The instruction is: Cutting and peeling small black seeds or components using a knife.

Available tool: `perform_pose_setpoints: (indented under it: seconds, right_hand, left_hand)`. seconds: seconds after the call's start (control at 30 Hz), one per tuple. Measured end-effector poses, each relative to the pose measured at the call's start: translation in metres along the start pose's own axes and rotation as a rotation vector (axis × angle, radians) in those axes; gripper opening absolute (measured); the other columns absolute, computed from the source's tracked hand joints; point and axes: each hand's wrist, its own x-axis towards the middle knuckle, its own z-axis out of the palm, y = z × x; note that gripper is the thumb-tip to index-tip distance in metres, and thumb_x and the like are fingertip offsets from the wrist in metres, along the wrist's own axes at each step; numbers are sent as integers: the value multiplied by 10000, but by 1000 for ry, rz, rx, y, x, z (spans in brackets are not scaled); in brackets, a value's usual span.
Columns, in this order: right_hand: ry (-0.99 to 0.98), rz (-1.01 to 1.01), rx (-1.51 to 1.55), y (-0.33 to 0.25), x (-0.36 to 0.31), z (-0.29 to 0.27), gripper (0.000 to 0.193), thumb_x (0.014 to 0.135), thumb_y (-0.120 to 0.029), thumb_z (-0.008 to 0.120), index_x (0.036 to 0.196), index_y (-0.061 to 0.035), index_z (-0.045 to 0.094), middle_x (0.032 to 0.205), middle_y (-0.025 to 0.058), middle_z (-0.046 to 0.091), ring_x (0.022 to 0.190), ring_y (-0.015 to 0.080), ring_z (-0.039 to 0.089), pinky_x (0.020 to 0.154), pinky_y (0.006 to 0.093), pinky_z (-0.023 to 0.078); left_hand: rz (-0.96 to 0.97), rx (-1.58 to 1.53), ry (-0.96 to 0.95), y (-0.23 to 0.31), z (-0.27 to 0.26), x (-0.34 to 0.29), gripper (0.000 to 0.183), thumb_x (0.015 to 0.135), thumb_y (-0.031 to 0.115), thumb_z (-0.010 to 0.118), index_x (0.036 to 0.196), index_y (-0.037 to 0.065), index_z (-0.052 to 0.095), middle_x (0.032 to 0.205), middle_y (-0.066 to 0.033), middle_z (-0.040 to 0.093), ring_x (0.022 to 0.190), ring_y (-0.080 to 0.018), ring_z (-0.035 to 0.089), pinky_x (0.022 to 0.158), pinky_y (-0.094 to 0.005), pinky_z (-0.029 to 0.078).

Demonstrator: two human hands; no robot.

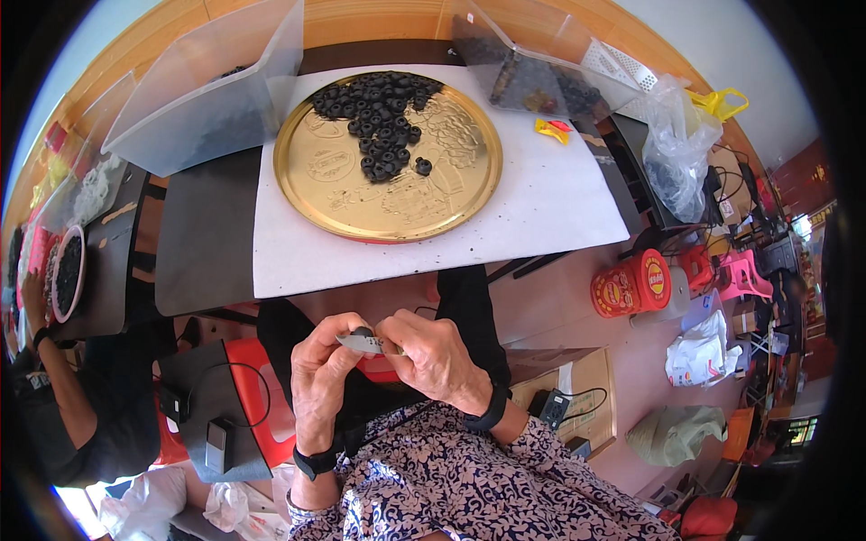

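Observation:
Above my lap, both hands meet with their fingertips together. My left hand (323, 370) is closed in a pinch around a small black part (363, 332), mostly covered by the fingers. Against it lies a thin, flat grey piece (359, 343), which looks like a blade. Its right end runs into my right hand (435, 359), whose fingers are closed on it. Beyond my hands, a round gold tray (316, 194) bears a heap of black ring-shaped parts (383, 113). One black ring (423, 166) lies apart from the heap.
White sheet (550, 198) lies under the tray on a dark table (203, 239). Clear plastic bins (194, 117) stand behind, left and right. A yellow wrapper (551, 132) lies right of the tray. At left, another person's arm (68, 388) reaches to a basin (68, 275). Red buckets (618, 288) stand at right.

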Motion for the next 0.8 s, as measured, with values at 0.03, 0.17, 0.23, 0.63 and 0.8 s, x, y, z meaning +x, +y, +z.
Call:
perform_pose_setpoints:
  seconds: [0.03, 0.17, 0.23, 0.63, 0.8]
  right_hand:
    - [-4, 8, -8, 1, 0, 0, 148, 778, -37, 672, 799, -59, 527, 686, 92, 532, 561, 317, 588, 473, 392, 474]
    - [126, 111, -88, 22, -10, 15, 144, 768, -17, 659, 799, -47, 521, 706, 115, 569, 586, 354, 586, 470, 410, 470]
    - [192, 75, -126, 33, -7, 12, 86, 795, 28, 609, 825, -30, 552, 686, 101, 578, 522, 249, 577, 450, 344, 435]
    - [128, 268, 739, -12, -8, 3, 121, 936, -116, 589, 956, 2, 607, 713, 16, 617, 608, 33, 493, 531, 212, 411]
    - [85, 244, 675, -9, -5, 0, 174, 906, -153, 679, 927, 3, 604, 652, -24, 518, 584, 25, 430, 505, 207, 364]
  left_hand:
    - [-9, 59, 4, 1, 0, -1, 122, 894, 62, 598, 972, -31, 610, 881, -46, 623, 804, -97, 574, 756, -230, 464]
    - [-22, 32, -71, 16, 13, -11, 115, 894, 63, 590, 955, -31, 614, 881, -52, 623, 793, -105, 575, 759, -243, 470]
    - [-4, -61, -74, 16, 20, -10, 138, 903, 98, 592, 968, -23, 609, 845, -47, 603, 778, -122, 552, 749, -261, 454]
    - [-74, -331, -75, -3, 4, -1, 214, 913, 117, 629, 1070, -24, 591, 925, -52, 577, 866, -147, 568, 821, -294, 461]
    - [-49, -180, -85, -5, 0, -1, 204, 908, 112, 640, 1061, -21, 613, 950, -33, 580, 859, -105, 560, 810, -247, 460]
